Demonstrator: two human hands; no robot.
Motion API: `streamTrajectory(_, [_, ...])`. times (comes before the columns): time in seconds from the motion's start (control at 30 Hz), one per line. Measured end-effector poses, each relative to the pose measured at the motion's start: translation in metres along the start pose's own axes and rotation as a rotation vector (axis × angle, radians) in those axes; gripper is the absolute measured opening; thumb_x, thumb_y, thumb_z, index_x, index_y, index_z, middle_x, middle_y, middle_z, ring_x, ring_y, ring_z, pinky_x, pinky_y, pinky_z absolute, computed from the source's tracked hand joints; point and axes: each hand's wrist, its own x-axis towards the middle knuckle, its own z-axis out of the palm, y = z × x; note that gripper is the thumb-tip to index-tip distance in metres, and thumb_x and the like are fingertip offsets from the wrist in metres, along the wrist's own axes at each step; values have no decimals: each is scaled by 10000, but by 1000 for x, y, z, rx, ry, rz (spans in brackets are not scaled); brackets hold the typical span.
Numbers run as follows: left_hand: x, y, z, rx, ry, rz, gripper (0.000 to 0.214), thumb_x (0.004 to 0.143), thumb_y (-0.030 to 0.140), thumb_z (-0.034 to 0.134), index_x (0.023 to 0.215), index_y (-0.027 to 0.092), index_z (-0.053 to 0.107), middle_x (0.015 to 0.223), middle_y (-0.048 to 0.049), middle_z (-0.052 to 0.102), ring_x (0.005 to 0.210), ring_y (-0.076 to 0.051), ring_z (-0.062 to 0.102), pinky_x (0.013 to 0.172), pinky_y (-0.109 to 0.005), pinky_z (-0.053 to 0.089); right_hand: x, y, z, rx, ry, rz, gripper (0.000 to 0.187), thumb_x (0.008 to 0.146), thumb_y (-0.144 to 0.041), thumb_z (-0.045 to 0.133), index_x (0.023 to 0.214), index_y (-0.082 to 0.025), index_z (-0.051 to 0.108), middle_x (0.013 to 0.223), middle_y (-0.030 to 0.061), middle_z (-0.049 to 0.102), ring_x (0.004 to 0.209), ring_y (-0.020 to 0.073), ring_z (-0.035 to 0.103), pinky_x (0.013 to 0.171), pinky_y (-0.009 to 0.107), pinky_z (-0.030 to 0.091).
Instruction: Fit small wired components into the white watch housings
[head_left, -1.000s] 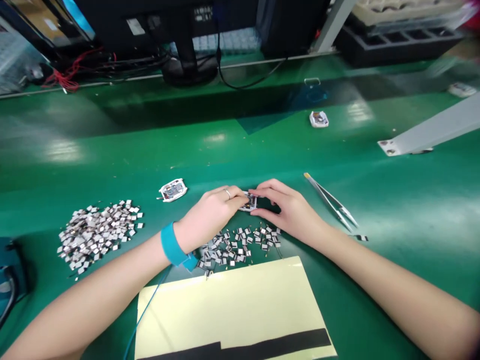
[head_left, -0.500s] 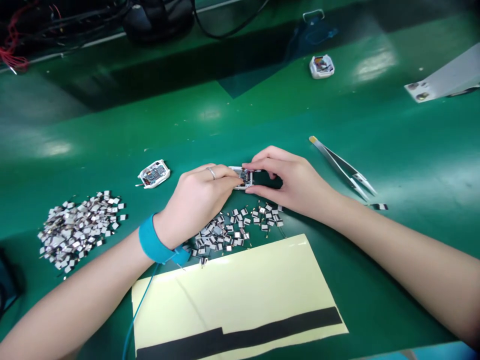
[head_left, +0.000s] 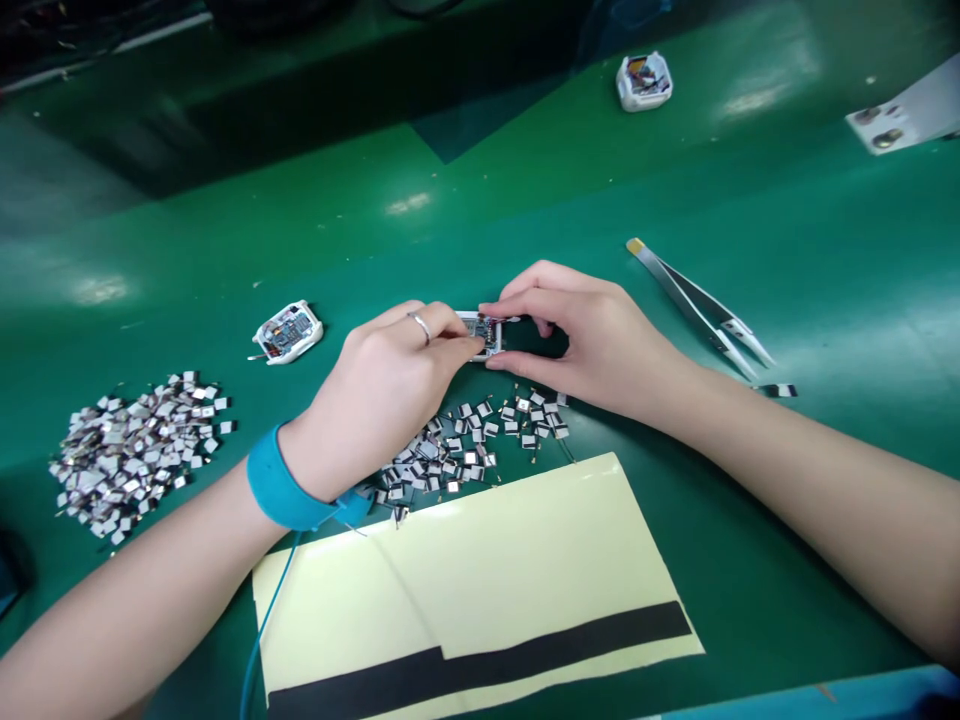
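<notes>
A small white device housing with a circuit board inside [head_left: 491, 337] lies between my two hands at the middle of the bench. My right hand [head_left: 574, 325] grips its right end, thumb on the near edge and index finger on the far edge. From the left, my left hand [head_left: 397, 390] reaches over the housing with thumb and forefinger pinched at the board. Whatever is between those fingertips is hidden. Just below lies a loose cluster of small silvery components with short leads [head_left: 450, 450]. My left wrist wears a teal strap [head_left: 281, 485] with a cord.
Left of my hands sits a second open housing [head_left: 289, 332], above a big heap of components [head_left: 139, 450]. Tweezers [head_left: 697, 300] lie to the right beside one loose component [head_left: 776, 390]. A third housing [head_left: 645, 82] stands farther back. Yellow sheet [head_left: 480, 570] lies in front.
The view has shifted slightly, so the bench items sit a little higher in it. Both hands keep their hold at the housing, with hardly any finger movement.
</notes>
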Motion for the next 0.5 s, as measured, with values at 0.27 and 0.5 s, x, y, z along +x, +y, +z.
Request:
streamTrajectory(0.27, [0, 0, 0, 41, 2, 5, 269, 853, 213, 377, 886, 194, 642, 834, -18, 592, 767, -154, 562, 674, -274, 489, -1, 1, 1, 18, 3, 10, 307, 705, -312, 619, 964, -152, 586, 904, 23, 552, 699, 109, 521, 594, 240, 437])
streamTrajectory(0.5, [1, 0, 0, 50, 8, 5, 259, 851, 220, 395, 866, 186, 651, 833, -27, 597, 763, -154, 561, 668, -271, 492, 0, 1, 0, 9, 0, 9, 292, 709, -324, 613, 951, -163, 584, 896, 12, 549, 690, 104, 516, 586, 239, 431])
